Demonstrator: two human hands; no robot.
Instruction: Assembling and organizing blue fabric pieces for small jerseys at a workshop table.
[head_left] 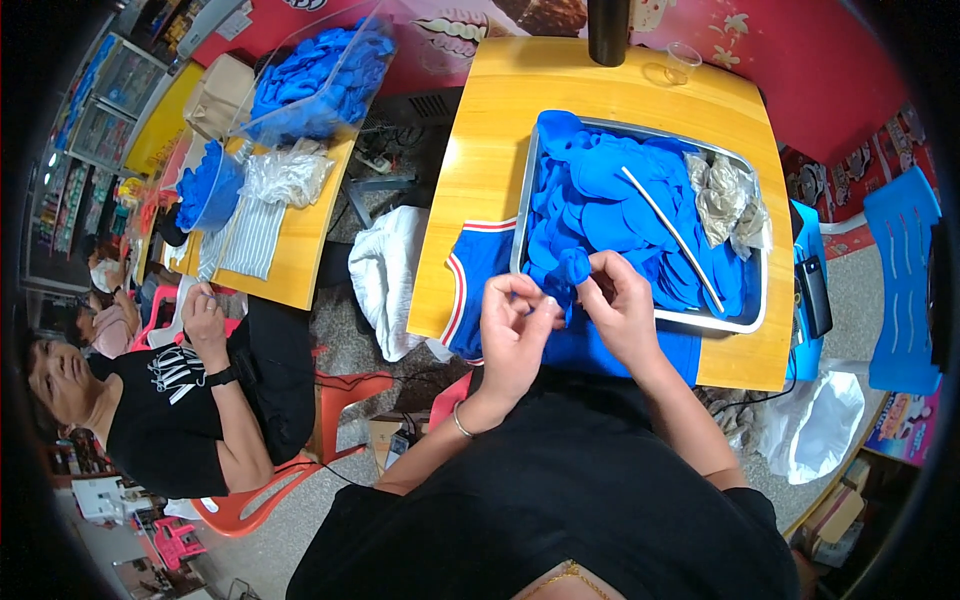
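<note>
Left grip [515, 328], right grip [622, 308] hold blue piece [573, 266] (partly hidden).

I see a person's left hand [515, 325] and right hand [622, 305] pinch a blue piece [573, 268] at the near edge of a metal tray [764, 280], a white stick [672, 239] inside it, a clear cup [683, 63] beyond.

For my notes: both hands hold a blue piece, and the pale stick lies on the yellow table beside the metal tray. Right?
Not quite: the pale stick lies on the blue pieces inside the metal tray, as the head view shows. The rest is right.
</note>
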